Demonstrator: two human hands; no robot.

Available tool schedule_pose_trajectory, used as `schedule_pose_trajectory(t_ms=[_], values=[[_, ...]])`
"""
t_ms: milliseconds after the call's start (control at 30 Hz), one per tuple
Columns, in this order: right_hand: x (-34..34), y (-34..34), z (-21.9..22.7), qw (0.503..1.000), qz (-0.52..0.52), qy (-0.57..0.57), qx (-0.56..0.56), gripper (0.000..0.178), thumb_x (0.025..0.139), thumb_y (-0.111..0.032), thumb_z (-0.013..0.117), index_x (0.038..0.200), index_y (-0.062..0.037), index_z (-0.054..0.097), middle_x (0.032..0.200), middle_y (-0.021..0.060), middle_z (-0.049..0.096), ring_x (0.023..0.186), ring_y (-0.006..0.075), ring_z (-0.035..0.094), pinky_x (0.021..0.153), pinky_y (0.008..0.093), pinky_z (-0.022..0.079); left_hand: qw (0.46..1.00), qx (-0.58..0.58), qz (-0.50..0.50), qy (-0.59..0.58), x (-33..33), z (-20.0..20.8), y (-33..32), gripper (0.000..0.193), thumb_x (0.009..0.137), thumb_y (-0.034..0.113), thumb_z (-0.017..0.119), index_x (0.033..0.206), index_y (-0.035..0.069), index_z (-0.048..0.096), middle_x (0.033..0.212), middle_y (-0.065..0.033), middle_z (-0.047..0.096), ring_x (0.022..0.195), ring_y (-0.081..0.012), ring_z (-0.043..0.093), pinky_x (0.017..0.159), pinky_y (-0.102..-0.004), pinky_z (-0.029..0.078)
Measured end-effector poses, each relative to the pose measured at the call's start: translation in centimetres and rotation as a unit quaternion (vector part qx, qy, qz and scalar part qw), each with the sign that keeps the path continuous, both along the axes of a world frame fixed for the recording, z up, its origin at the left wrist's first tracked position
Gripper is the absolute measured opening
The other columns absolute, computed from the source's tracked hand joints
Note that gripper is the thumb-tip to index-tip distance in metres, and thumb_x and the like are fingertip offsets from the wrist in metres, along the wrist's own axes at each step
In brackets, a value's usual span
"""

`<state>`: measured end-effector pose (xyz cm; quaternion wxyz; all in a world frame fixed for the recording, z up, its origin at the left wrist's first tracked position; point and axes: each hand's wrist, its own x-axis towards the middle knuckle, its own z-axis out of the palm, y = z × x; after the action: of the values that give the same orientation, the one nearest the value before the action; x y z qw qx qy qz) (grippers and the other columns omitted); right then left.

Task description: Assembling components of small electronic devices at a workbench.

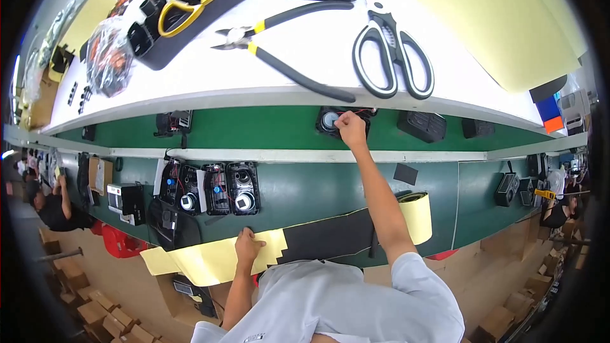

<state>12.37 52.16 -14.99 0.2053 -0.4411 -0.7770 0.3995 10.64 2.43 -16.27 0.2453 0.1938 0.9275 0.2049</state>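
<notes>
The right hand [351,128] is being held at a round speaker [329,121], its fingers bent and drawn together — whether a small part is being pinched cannot be told. The speaker is being housed by an open black case [326,133], which is being supported by the green surface [254,132] beneath the front edge of the white shelf [457,73]. A long yellow strip [203,257] is being touched by the curled left hand [248,246] — whether its edge is being gripped cannot be told. A black sheet [327,236] is being carried on the strip, and the strip's right end is being formed by a roll [416,218].

To the right of the speaker, two black boxes [421,126] are being supported by the same green surface. Four open cases [243,184] are being lined up on the bench [305,187]. Above, cutting pliers [236,38], black-handled scissors [386,24] and yellow sheets [502,32] are being borne by the shelf.
</notes>
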Motion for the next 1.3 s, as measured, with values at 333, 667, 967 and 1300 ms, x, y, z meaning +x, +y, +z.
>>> schedule_pose_trajectory(t_ms=[333, 667, 967, 1300], values=[[0.4, 1.7, 0.7, 0.962, -0.04, -0.159, 0.218, 0.018, 0.082, -0.018, 0.068, 0.079, 0.0005, 0.07, 0.084, 0.0206, 0.07, 0.078, 0.0413, 0.068, 0.069, 0.0486, 0.056, 0.965, -0.26, -0.042, 0.004, -0.8, 0.1, 4.7, 0.034, 0.075, 0.027, 0.079, 0.093, 0.004, 0.062, 0.089, -0.021, 0.068, 0.082, -0.042, 0.066, 0.07, -0.0496, 0.051], [20.3, -16.6, 0.8, 0.995, -0.058, -0.077, 0.015, 0.009, 0.086, -0.007, 0.066, 0.087, -0.0066, 0.057, 0.059, 0.015, 0.058, 0.056, 0.0347, 0.063, 0.052, 0.044, 0.049, 0.841, 0.073, -0.399, 0.357, -6.9, 0.8, 43.5, 0.051, 0.088, 0.024, 0.064, 0.13, -0.002, 0.057, 0.136, -0.0215, 0.055, 0.124, -0.0379, 0.054, 0.106, -0.054, 0.04], [28.8, -24.6, 2.4, 0.976, -0.104, -0.082, -0.173, 0.011, 0.084, -0.011, 0.068, 0.09, -0.0039, 0.063, 0.077, 0.0168, 0.067, 0.069, 0.0334, 0.067, 0.064, 0.0415, 0.053, 0.824, 0.111, -0.499, 0.245, -8.9, -7.8, 54.9, 0.041, 0.087, 0.021, 0.06, 0.121, 0.0, 0.062, 0.133, -0.0224, 0.056, 0.126, -0.0396, 0.051, 0.109, -0.0515, 0.037], [20.6, -17.3, -2.1, 0.899, -0.163, 0.241, -0.327, 0.013, 0.09, -0.01, 0.066, 0.102, -0.0061, 0.063, 0.076, 0.0001, 0.06, 0.064, 0.0112, 0.058, 0.055, 0.0266, 0.046, 0.89, 0.025, -0.438, 0.123, -8.3, 2.1, 46.4, 0.03, 0.069, 0.017, 0.073, 0.098, 0.015, 0.077, 0.097, -0.0162, 0.072, 0.094, -0.0353, 0.068, 0.089, -0.0466, 0.054]])
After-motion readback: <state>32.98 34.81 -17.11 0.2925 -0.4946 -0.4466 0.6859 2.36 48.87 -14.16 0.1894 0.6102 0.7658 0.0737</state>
